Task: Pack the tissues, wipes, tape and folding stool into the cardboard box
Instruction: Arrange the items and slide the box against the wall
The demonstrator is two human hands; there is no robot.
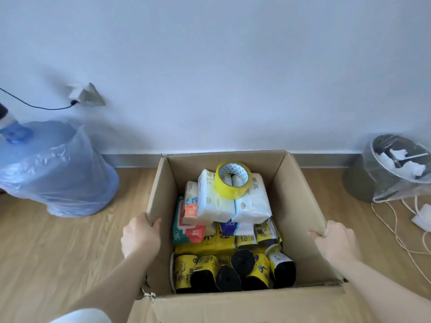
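An open cardboard box (300,201) stands on the wooden floor against the wall. My left hand (140,236) grips its left flap and my right hand (335,243) grips its right flap. Inside, a yellow tape roll (233,180) rests on top of white tissue packs (235,203). A red and teal wipes pack (186,227) lies at the left under them. Below are yellow packets and several black rolls with yellow labels (235,271). No folding stool is in view.
A large blue water jug (56,173) wrapped in clear plastic stands at the left by a wall socket (86,95) with a black cable. A bin (396,164) lined with a clear bag is at the right, with white cords (396,227) trailing on the floor.
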